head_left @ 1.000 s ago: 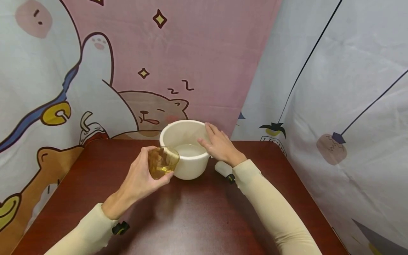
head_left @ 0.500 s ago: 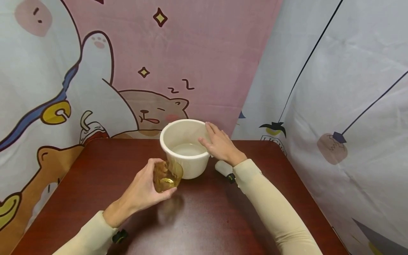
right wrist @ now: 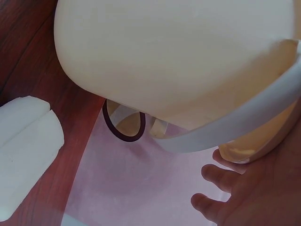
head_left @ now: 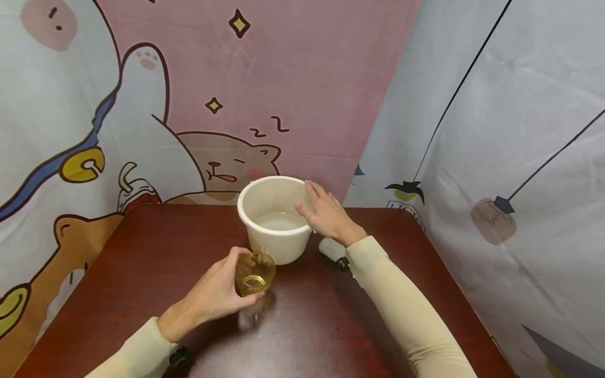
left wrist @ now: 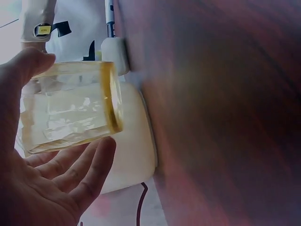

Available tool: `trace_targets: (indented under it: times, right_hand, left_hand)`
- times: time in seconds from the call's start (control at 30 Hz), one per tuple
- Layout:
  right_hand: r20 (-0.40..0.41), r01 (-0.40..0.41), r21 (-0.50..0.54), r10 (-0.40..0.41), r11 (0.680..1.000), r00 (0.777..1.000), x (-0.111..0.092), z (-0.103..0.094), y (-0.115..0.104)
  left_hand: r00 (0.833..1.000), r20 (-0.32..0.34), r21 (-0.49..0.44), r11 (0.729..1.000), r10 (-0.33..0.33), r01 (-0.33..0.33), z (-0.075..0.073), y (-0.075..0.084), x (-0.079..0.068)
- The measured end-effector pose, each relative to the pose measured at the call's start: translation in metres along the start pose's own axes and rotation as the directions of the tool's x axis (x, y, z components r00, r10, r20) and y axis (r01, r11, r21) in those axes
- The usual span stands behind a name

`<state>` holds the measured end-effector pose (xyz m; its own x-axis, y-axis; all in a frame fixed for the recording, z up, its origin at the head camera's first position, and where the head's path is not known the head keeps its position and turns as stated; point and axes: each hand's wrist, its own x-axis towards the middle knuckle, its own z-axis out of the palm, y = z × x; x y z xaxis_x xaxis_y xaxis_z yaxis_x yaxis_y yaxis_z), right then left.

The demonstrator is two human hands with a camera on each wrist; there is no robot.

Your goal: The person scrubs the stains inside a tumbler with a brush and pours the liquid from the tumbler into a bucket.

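A clear amber glass cup [head_left: 256,274] is held in my left hand [head_left: 215,294], thumb on one side and fingers on the other, above the table in front of the bucket. In the left wrist view the cup [left wrist: 75,108] looks see-through; I cannot tell if liquid is in it. Behind it stands a white bucket [head_left: 279,247], upright. Its floor looks pale and slightly shiny. My right hand [head_left: 328,215] rests on the bucket's right rim, fingers fairly straight, thumb over the opening. In the right wrist view, the bucket's pale handle [right wrist: 235,122] curves beside my fingertips [right wrist: 209,174].
A small white rounded object [head_left: 332,248] lies on the reddish-brown table [head_left: 302,336], right of the bucket and under my right forearm. Printed cloth [head_left: 321,79] with cartoon animals hangs close behind the table and along its sides.
My left hand has brought the cup down and toward me, from beside the bucket's rim to in front of the bucket. My right hand and the bucket have stayed in place.
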<state>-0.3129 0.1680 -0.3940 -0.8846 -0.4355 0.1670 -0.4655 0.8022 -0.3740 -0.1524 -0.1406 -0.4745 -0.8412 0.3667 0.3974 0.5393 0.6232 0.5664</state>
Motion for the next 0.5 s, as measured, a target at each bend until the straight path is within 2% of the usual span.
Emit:
trace_targets:
  times: [0.5]
  right_hand:
    - [-0.004,-0.011,0.014,0.011,1.000,1.000,-0.0004,-0.0010,-0.0019]
  left_hand:
    - [0.996,0.080,-0.003,0.999,-0.045,0.045,0.0096,-0.0032,-0.0084]
